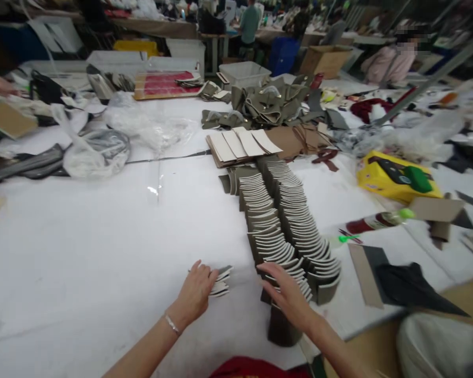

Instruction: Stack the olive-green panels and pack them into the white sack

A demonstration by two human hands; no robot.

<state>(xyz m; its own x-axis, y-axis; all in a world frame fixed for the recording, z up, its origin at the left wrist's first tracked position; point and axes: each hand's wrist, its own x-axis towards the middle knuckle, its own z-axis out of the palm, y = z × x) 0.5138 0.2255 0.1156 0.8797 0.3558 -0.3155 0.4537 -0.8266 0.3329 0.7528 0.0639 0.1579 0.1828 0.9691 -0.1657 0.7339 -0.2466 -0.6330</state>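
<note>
The left hand [196, 294] is curled round a small fanned stack of pale grey, olive-edged leather pieces [220, 282] on the white table [102, 236], at six o'clock in the view. At its three o'clock the right hand [287, 296] lies open and flat, gripping nothing. Its palm rests on the near end of two long overlapped rows of like curved pieces [287, 226] running toward twelve o'clock.

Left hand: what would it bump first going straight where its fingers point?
The small stack of pieces, which the left hand holds at its fingertips; beyond it, probably the long row of pieces, though depth is unclear.
</note>
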